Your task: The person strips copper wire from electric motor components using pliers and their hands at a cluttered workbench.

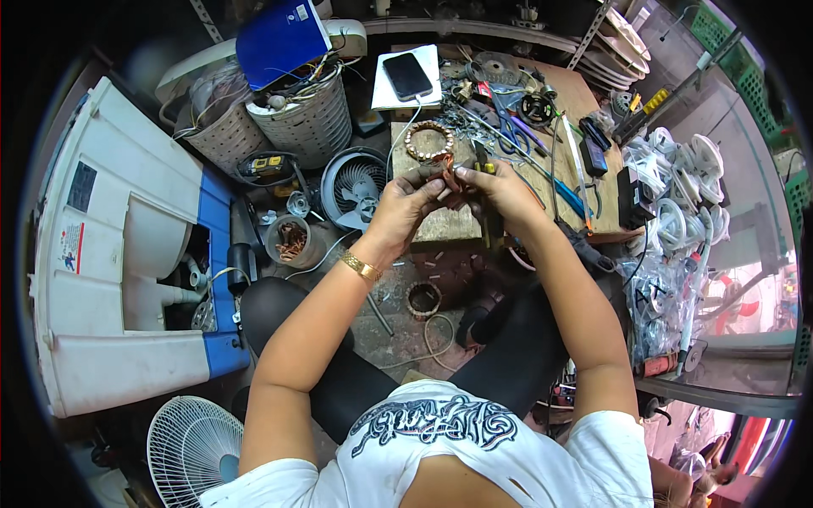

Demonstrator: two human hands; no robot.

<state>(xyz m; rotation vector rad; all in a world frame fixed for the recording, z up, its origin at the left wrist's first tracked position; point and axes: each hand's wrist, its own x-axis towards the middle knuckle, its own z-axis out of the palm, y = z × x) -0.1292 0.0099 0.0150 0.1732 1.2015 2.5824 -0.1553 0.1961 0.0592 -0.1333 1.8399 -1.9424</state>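
Note:
My left hand [405, 201] and my right hand [495, 188] meet over a worn wooden block [440, 222] at the front of the low workbench. Between the fingers is a small dark part with copper wire [450, 176] sticking out of it; both hands grip it. Pliers with yellow handles [481, 161] show just above my right hand; whether that hand holds them I cannot tell. A ring-shaped motor stator [428, 140] with copper windings lies on the bench just behind my hands. A gold bracelet [361, 267] is on my left wrist.
A phone [407, 75] lies on a white pad at the back. Scissors, screwdrivers and tools [525, 127] litter the wooden bench. Baskets [309, 118], a small fan [354, 182], a tub of copper scraps [290, 241], a second stator [423, 298] and a white and blue appliance [127, 254] crowd the floor.

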